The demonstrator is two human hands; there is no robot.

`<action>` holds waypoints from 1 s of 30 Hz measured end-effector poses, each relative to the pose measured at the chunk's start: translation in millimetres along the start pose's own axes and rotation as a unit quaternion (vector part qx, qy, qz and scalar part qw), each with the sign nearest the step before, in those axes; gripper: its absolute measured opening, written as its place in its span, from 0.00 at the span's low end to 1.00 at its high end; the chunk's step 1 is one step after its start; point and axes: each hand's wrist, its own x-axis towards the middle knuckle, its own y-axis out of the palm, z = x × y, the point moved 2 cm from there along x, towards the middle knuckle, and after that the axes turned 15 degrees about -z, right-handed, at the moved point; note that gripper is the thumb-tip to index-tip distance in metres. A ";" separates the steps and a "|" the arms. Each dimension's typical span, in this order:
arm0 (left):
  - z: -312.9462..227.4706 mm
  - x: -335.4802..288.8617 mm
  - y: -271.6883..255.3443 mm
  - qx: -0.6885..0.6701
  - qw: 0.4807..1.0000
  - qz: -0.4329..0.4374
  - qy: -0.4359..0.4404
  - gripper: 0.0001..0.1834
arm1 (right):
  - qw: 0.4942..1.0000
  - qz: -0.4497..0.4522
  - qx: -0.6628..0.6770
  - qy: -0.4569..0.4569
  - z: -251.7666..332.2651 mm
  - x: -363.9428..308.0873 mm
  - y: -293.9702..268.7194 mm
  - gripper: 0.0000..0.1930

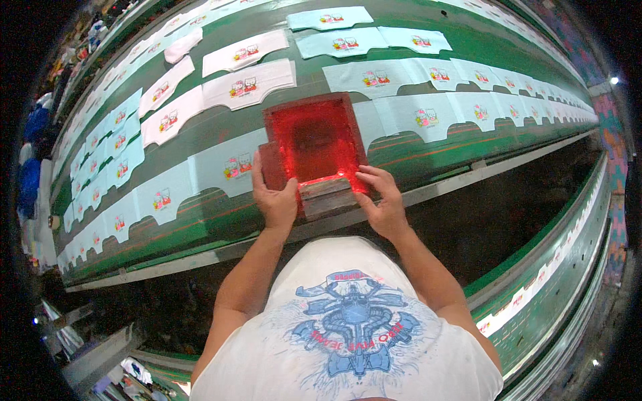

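Observation:
A screen printing frame point(273, 121) with wet-looking red ink inside lies over the row of cut fabric pieces at the near side of the green table. My left hand point(275, 200) grips its near left side, fingers along the outer edge and thumb at the near corner. With my right hand point(384, 204) I grip the near right corner, fingers over the rim and thumb below. Between the hands a greyish flat bar point(326, 194) crosses the frame's near end; whether it is part of the frame cannot be told. The fabric under the frame is hidden.
Printed light blue fabric pieces point(227, 154) run in rows along the long green table point(227, 237). White-pink pieces point(251, 80) lie farther back at the left. A pale rail point(461, 179) edges the table. Another green table point(535, 314) with printed pieces stands at the right.

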 end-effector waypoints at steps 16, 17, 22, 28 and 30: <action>-5.7 -36.0 59.9 -0.060 0.993 0.001 -0.097 0.56 | 0.954 0.159 -0.046 -0.251 -19.5 29.4 -47.6 0.24; -6.6 -37.4 61.0 -0.059 0.993 -0.002 -0.100 0.56 | 0.952 0.165 -0.049 -0.254 -18.2 31.7 -45.2 0.24; -6.1 -38.9 64.1 -0.078 0.991 0.001 -0.106 0.58 | 0.947 0.179 -0.053 -0.262 -11.7 47.1 -38.5 0.24; -1.2 -37.7 61.0 -0.055 0.995 0.004 -0.083 0.58 | 0.920 0.255 -0.149 -0.258 3.1 63.6 -27.5 0.24; -1.2 -37.0 61.7 -0.044 0.997 0.000 -0.060 0.58 | 0.906 0.279 -0.172 -0.270 6.9 72.6 -29.6 0.24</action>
